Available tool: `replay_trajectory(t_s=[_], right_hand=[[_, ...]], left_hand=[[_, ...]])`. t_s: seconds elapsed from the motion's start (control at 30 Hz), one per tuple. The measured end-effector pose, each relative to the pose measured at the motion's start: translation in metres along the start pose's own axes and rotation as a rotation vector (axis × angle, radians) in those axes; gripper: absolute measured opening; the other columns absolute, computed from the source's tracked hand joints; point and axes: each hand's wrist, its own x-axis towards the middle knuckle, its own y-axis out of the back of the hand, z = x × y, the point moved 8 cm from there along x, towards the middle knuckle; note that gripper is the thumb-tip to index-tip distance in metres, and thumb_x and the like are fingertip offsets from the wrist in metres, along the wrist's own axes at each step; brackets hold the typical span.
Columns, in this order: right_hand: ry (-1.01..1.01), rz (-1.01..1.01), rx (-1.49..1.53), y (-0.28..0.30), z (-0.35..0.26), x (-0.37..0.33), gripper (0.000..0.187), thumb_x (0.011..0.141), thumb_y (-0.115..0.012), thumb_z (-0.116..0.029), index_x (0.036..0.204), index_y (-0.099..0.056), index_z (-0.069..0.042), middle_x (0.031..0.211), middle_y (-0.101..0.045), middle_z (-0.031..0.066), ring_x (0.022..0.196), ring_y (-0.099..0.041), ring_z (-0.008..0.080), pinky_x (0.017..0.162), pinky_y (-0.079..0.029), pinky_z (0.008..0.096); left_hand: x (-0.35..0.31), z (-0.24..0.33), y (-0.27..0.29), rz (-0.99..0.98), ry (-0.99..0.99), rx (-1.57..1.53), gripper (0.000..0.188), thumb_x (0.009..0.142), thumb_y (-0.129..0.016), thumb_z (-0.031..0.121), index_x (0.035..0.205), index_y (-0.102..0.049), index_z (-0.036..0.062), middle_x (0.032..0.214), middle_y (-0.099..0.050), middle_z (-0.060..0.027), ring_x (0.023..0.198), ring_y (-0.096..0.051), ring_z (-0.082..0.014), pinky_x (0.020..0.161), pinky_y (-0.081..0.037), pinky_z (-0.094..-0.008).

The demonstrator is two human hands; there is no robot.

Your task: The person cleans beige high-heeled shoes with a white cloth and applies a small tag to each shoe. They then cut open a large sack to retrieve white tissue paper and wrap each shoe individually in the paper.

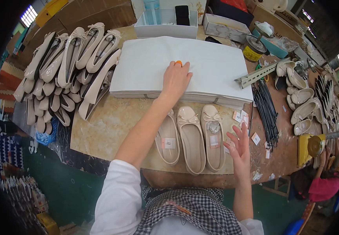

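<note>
My left hand point(176, 80) reaches across to a big stack of white paper sheets point(212, 62); its fingertips rest on the top sheet, the thumb stands apart, and an orange band circles one finger. Held open with spread fingers, my right hand point(238, 145) hovers just right of three beige ballet flats. The right flat point(215, 156) has a crumpled ball and a label inside. A plain insole shows in the middle flat point(191, 145). The left flat point(168, 154) carries a white label, and my left forearm partly covers its toe.
A pile of beige flats point(75, 58) rises at the left. Small tags point(255, 138), black strips point(266, 113), a perforated metal bar point(259, 74) and more flats point(304, 98) lie right. Behind stand a white box point(165, 31) and a yellow can point(253, 50). A co-worker's pink sleeve point(325, 188) shows.
</note>
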Motion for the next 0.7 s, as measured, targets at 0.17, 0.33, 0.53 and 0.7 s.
replay_trajectory(t_s=[0.17, 0.33, 0.53, 0.7], right_hand=[[0.024, -0.004, -0.053, 0.005, -0.006, -0.005, 0.078, 0.085, -0.060, -0.016, 0.149, -0.015, -0.010, 0.144, -0.031, 0.0172, 0.124, -0.042, 0.0271, 0.098, -0.041, 0.0388], [0.026, -0.059, 0.016, -0.008, -0.002, -0.004, 0.083, 0.085, -0.062, -0.014, 0.149, -0.010, -0.007, 0.145, -0.028, 0.0192, 0.126, -0.040, 0.0292, 0.098, -0.042, 0.0383], [-0.467, 0.034, 0.745, -0.009, 0.036, -0.014, 0.065, 0.090, -0.057, -0.026, 0.144, -0.027, -0.005, 0.135, -0.043, 0.0175, 0.120, -0.049, 0.0279, 0.096, -0.047, 0.0413], [-0.689, -0.253, 0.451, -0.047, 0.038, -0.032, 0.049, 0.090, -0.057, -0.020, 0.134, -0.042, -0.002, 0.127, -0.053, 0.0144, 0.112, -0.056, 0.0251, 0.094, -0.047, 0.0346]], left_hand=[[-0.007, 0.016, 0.048, 0.494, -0.148, 0.531, 0.066, 0.079, -0.067, 0.037, 0.137, -0.043, 0.0180, 0.107, -0.055, -0.0195, 0.107, -0.048, -0.0360, 0.095, -0.037, -0.0506], [-0.009, 0.016, 0.035, 0.298, -0.099, 0.217, 0.055, 0.080, -0.066, 0.032, 0.130, -0.052, 0.0150, 0.097, -0.058, -0.0159, 0.096, -0.054, -0.0325, 0.084, -0.044, -0.0432], [-0.217, 0.199, 0.047, -0.362, -0.762, -0.319, 0.016, 0.076, -0.064, 0.020, 0.079, -0.059, 0.0056, 0.099, -0.061, -0.0116, 0.096, -0.060, -0.0284, 0.074, -0.051, -0.0426], [-0.199, 0.145, 0.086, 0.185, -0.567, -0.519, 0.017, 0.075, -0.067, 0.020, 0.085, -0.063, 0.0063, 0.100, -0.063, -0.0131, 0.104, -0.061, -0.0274, 0.083, -0.049, -0.0392]])
